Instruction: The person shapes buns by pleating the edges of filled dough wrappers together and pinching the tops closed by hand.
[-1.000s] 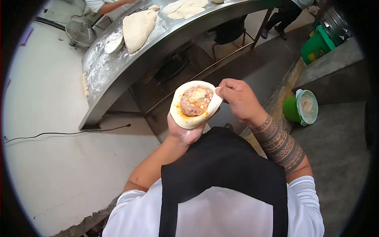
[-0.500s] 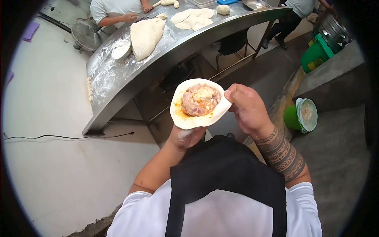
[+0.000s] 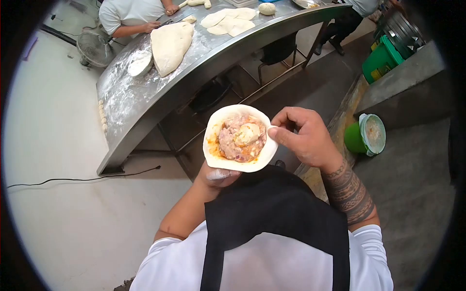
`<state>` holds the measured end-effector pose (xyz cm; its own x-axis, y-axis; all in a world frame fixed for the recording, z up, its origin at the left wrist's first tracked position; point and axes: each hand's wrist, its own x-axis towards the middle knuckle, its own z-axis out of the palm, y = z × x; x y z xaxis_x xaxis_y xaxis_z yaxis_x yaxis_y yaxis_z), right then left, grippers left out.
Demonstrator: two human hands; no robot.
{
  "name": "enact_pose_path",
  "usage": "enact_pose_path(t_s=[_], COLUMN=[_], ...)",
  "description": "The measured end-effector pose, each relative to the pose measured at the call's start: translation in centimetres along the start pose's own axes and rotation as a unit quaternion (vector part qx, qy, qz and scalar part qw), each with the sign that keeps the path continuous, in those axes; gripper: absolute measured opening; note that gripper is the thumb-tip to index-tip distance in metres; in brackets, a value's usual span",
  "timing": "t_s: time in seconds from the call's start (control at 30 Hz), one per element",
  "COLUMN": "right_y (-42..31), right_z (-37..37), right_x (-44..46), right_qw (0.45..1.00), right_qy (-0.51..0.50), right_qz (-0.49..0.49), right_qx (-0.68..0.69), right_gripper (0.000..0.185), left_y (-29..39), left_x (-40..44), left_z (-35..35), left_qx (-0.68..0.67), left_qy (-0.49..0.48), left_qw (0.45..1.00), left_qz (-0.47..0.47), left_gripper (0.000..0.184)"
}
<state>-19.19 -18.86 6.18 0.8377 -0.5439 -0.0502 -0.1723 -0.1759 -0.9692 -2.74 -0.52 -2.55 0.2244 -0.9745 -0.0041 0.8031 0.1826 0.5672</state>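
A round dough wrapper [image 3: 252,165] is held up in front of my black apron. On it sits a mound of pinkish minced meat filling [image 3: 232,141] with a pale lump on top and orange sauce round one side. My left hand [image 3: 221,175] carries the wrapper from below; most of its fingers are hidden under the dough. With thumb and fingers, my right hand [image 3: 307,139] pinches the wrapper's right edge, which is drawn out to a small tip there.
A curved steel table [image 3: 121,106] dusted with flour runs ahead, bearing a large dough slab [image 3: 171,47], flat dough pieces [image 3: 230,22] and a round bun [image 3: 267,8]. Another person's hand [image 3: 151,26] is at its far side. A green bucket [image 3: 356,139] stands to the right.
The wrapper has tilted more toward me, and its rim stands up more like a cup. My right hand still pinches the edge, its fingers now more bent. The view has shifted slightly.
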Motion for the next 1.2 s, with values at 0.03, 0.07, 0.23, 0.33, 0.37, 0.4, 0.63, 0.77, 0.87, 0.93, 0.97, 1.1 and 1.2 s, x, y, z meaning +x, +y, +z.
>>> enact_pose_path(t_s=[0.03,0.07,0.23,0.33,0.37,0.4,0.63,0.77,0.87,0.93,0.97,1.1,1.2], right_y=[0.1,0.4,0.4,1.1,1.4,1.5,0.3,0.4,0.9,1.0,0.9,-0.3,-1.0], right_z=[0.2,0.3,0.3,0.6,0.7,0.8,-0.2,-0.3,0.2,0.4,0.3,-0.4,-1.0], right_x=[0.1,0.2,0.6,1.0,1.1,1.2,2.2,2.2,2.2,2.1,2.0,2.1,2.2], right_qw=[1.000,1.000,0.999,0.997,0.996,0.994,0.988,0.982,0.978,0.974,0.972,0.969,0.970], right_qy=[-0.007,-0.015,-0.017,-0.008,-0.010,-0.011,-0.070,-0.123,-0.118,-0.122,-0.129,-0.133,-0.141], right_qz=[0.000,0.001,-0.023,-0.053,-0.065,-0.077,-0.035,-0.041,-0.067,-0.085,-0.090,-0.078,-0.057], right_qx=[0.013,0.026,-0.023,-0.051,-0.062,-0.073,-0.137,-0.134,-0.159,-0.170,-0.177,-0.194,-0.187], right_gripper=[0.020,0.020,0.021,0.021,0.020,0.020,0.019,0.023,0.026,0.026,0.026,0.023,0.024], left_y=[0.3,0.7,1.6,2.1,2.1,2.0,1.9,2.5,2.5,2.3,2.3,2.4,3.1], left_x=[-0.1,-0.2,0.4,0.9,1.0,0.9,0.8,0.4,0.6,0.8,0.9,1.1,1.4], left_z=[-0.3,-0.5,-0.6,0.2,0.1,-0.2,-0.7,0.1,1.6,1.8,1.9,1.8,1.8], left_qx=[-0.004,0.012,0.038,-0.135,-0.117,-0.098,-0.027,-0.020,0.028,0.060,0.075,0.109,0.106], left_qy=[-0.009,-0.010,-0.052,-0.035,-0.009,0.018,0.034,0.024,0.105,0.108,0.109,0.100,0.079], left_qw=[1.000,0.999,0.997,0.986,0.989,0.990,0.991,0.987,0.979,0.977,0.975,0.971,0.970], left_qz=[-0.011,-0.028,-0.043,-0.087,-0.094,-0.100,-0.129,-0.159,-0.170,-0.175,-0.179,-0.188,-0.203], left_gripper=[0.111,0.112,0.103,0.094,0.091,0.088,0.069,0.063,0.058,0.054,0.052,0.049,0.049])
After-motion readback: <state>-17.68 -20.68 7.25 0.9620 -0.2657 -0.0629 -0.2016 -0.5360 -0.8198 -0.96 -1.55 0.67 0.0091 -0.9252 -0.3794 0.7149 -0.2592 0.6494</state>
